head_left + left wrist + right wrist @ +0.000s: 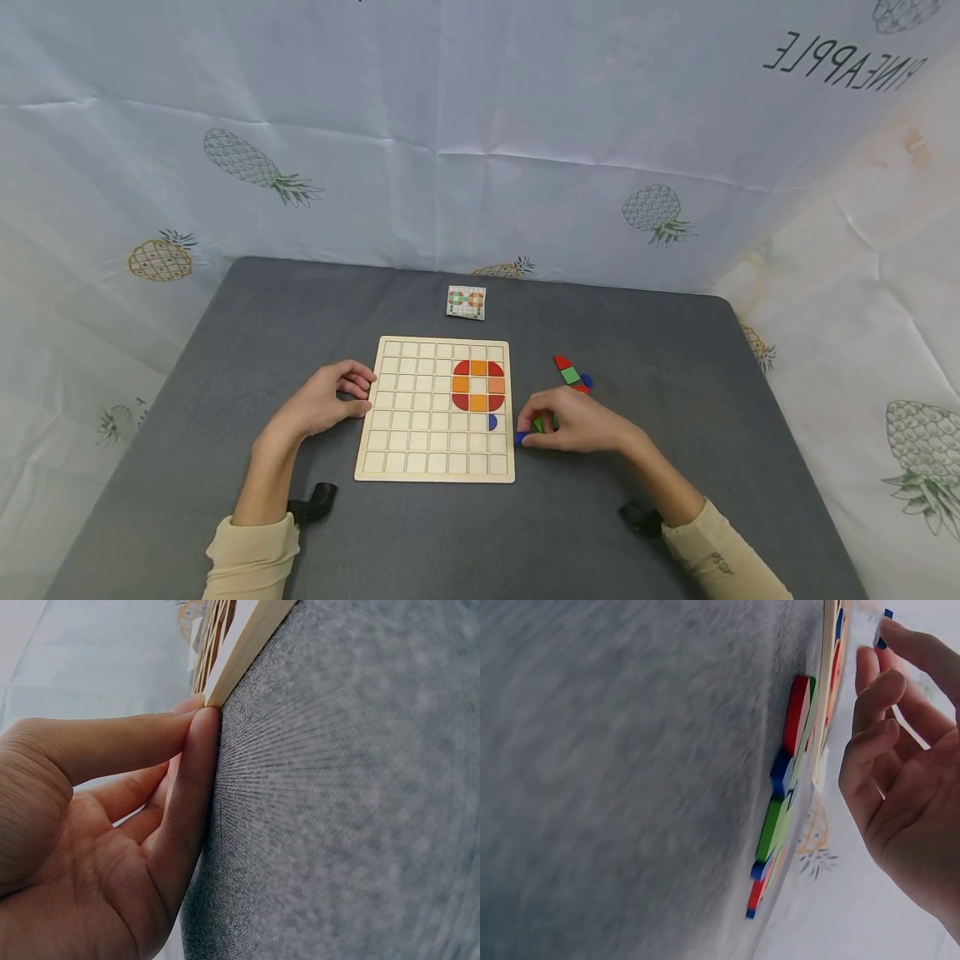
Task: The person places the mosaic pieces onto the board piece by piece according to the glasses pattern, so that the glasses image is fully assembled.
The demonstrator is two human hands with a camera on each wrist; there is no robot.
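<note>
See a square, pale wooden grid board (405, 423) flat on the dark grey tabletop (420, 542), lower middle of the head view. Count 8 pieces in its upper right, forming a ring of red rounded-corner tiles (496, 402) and orange square tiles (478, 367) around 1 bare cell; add 1 blue half-round piece (492, 422) just below. Find the left side bare. Judging from the small printed card (466, 302) at upper middle, with 2 ring-like patterns, reckon on a red-and-green ring yet to be laid. See the right hand (568, 419) pinching a small blue piece (521, 437) just beside the board's right edge, and the left hand (322, 402) loosely parted, touching the left edge, grasping nothing. Note loose red, green and blue pieces (571, 375) farther right, unplaced.
</note>
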